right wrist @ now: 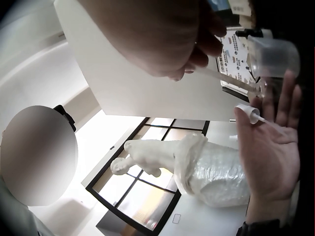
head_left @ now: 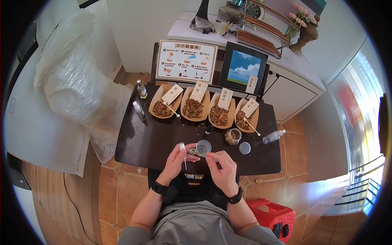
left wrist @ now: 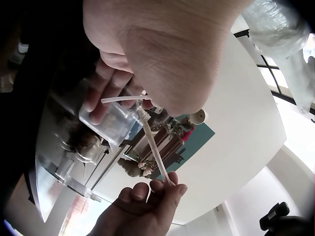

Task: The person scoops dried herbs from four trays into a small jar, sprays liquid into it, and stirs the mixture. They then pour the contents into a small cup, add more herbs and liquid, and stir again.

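My left hand point(head_left: 176, 160) pinches a white spray cap point(right wrist: 248, 113) by the thumb; its thin dip tube point(left wrist: 125, 99) sticks out over the palm. Its fingers also lie along a clear plastic cup point(head_left: 203, 146), seen tilted in the left wrist view. Between thumb and fingertips, my right hand point(head_left: 223, 165) pinches a slim whitish stick point(left wrist: 154, 147). The stick's far end meets a small clear glass piece point(right wrist: 261, 88) at the left fingers, partly hidden by them. A jar of dried bits point(head_left: 232, 136) stands beyond the right hand, beside a round lid point(head_left: 245, 148).
Several paper trays point(head_left: 161, 112) of dried plant bits with labels line the dark table point(head_left: 171, 139). Spray bottles stand at left point(head_left: 139, 110) and right point(head_left: 273, 137). A small dark bottle point(head_left: 209, 129) stands near the middle. Behind are an instruction board point(head_left: 187, 61) and a picture point(head_left: 245, 67).
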### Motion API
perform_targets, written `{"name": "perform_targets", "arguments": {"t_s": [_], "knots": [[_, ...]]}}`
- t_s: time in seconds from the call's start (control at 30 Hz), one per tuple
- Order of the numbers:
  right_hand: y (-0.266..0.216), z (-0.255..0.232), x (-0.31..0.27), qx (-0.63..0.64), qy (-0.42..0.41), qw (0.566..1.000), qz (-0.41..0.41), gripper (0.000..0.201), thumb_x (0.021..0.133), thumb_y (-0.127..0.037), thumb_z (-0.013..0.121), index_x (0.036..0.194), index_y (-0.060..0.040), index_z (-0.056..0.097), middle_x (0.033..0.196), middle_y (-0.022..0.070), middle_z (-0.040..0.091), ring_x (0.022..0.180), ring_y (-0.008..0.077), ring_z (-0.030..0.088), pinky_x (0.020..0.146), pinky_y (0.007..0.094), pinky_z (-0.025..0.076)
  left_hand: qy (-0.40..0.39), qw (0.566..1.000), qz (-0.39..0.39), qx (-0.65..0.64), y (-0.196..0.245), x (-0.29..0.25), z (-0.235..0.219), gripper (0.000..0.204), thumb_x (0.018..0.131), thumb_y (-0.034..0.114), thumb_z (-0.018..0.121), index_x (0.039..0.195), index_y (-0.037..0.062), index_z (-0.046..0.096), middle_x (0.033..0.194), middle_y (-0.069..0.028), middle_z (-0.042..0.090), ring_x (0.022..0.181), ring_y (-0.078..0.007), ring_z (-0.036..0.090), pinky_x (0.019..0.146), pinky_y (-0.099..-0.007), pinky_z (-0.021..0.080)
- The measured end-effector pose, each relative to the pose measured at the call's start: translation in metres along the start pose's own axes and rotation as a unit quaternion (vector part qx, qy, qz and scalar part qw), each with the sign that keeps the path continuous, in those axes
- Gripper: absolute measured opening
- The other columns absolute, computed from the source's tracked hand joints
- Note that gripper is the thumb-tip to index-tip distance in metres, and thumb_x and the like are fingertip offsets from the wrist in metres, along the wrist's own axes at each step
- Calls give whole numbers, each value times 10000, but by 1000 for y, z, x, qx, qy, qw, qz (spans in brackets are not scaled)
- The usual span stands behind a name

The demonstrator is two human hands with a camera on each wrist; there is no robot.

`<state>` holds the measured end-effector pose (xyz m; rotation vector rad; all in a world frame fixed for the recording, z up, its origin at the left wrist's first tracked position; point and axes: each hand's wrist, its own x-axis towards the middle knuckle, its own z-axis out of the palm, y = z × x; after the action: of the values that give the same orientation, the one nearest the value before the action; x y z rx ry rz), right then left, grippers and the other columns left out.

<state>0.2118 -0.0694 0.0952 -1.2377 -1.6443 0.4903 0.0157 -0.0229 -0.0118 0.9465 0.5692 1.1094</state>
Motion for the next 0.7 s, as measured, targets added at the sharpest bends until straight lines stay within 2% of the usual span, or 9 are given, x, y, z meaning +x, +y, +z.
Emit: {"name": "perform_targets", "arguments": {"t_s": [0.13,0.23,0.3,0.4,0.53,0.6,0.7], "knots": [[-1,2,-2,4,2,1000,7,134,958,-66,745,1085,-25,752,900,107,706,719,206,685,602,290,516,-4,1000,4,9,1,-1,1,425,1163,323,399,1414,-15,455,1507,-202,564,1092,-313,745,928,-390,598],[1,5,-3,4,2,1000,5,137,957,-62,744,1090,-28,750,906,103,701,715,196,686,590,286,521,-6,1000,8,6,-1,0,1,378,1165,313,392,1353,-5,467,1504,-208,565,1088,-311,748,925,-389,599],[2,8,-3,5,23,999,-22,142,943,-77,765,1074,-25,745,902,109,690,618,193,648,554,304,509,-2,1000,13,15,-2,1,0,311,1166,295,384,1260,13,476,1502,-215,564,1080,-312,751,922,-391,599],[-1,8,-4,6,21,1000,-14,132,950,-85,758,1069,-29,745,899,113,685,624,208,653,564,315,516,-2,1000,9,13,-1,1,0,267,1166,278,377,1191,30,473,1500,-220,563,1072,-317,754,922,-395,600],[4,8,-4,-4,23,999,-27,121,967,-85,741,1074,-30,757,884,106,684,684,202,674,575,299,507,3,1000,8,27,0,0,2,265,1165,275,379,1197,30,475,1501,-222,560,1072,-324,753,920,-395,599],[8,10,-4,-15,31,997,-69,118,969,-92,741,1069,-30,760,872,105,677,662,199,660,569,302,496,4,999,13,29,0,0,3,264,1164,275,384,1194,28,474,1504,-224,556,1068,-329,753,913,-394,599],[1,9,-5,-3,31,999,-33,126,971,-92,739,1079,-30,761,866,103,674,647,192,650,570,302,497,-2,999,22,34,-4,0,0,260,1164,270,384,1195,27,473,1508,-230,551,1063,-333,754,908,-395,600]]}}
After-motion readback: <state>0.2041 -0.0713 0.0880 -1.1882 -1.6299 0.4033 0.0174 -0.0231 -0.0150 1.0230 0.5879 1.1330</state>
